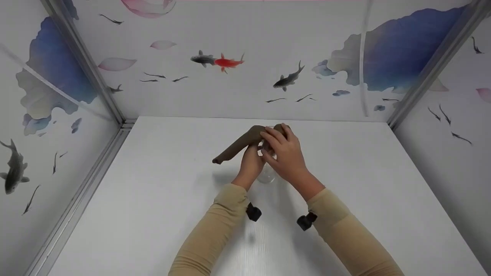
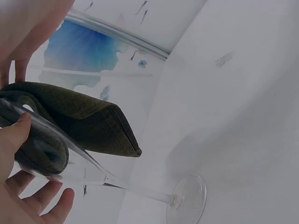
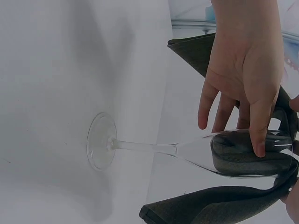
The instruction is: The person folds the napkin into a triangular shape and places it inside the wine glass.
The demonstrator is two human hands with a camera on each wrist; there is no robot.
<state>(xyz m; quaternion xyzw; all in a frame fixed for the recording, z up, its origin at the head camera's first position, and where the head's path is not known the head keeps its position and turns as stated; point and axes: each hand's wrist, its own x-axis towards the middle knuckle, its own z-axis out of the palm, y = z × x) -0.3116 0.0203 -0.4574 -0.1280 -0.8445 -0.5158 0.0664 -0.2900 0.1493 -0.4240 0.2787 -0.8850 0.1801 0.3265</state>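
A dark olive-brown cloth napkin (image 1: 237, 145) is tucked into a clear stemmed flute glass (image 3: 194, 150). Its two folded ends hang out over the rim on opposite sides, and a rounded fold shows through the bowl. My left hand (image 1: 251, 165) holds the bowl, with the thumb (image 3: 257, 135) along the near side and the fingers behind it. At the rim, my right hand (image 1: 289, 155) grips the napkin between thumb and fingers; much of that grip is hidden in the head view. The glass's round foot (image 2: 187, 200) is below, close over the white table.
The white table (image 1: 161, 214) spreads around both hands. Printed panels with fish and blue leaves form the back wall (image 1: 238, 96) and the sides, joined by metal rails (image 1: 82, 57) at the corners. A black camera (image 1: 254, 212) is strapped near each wrist.
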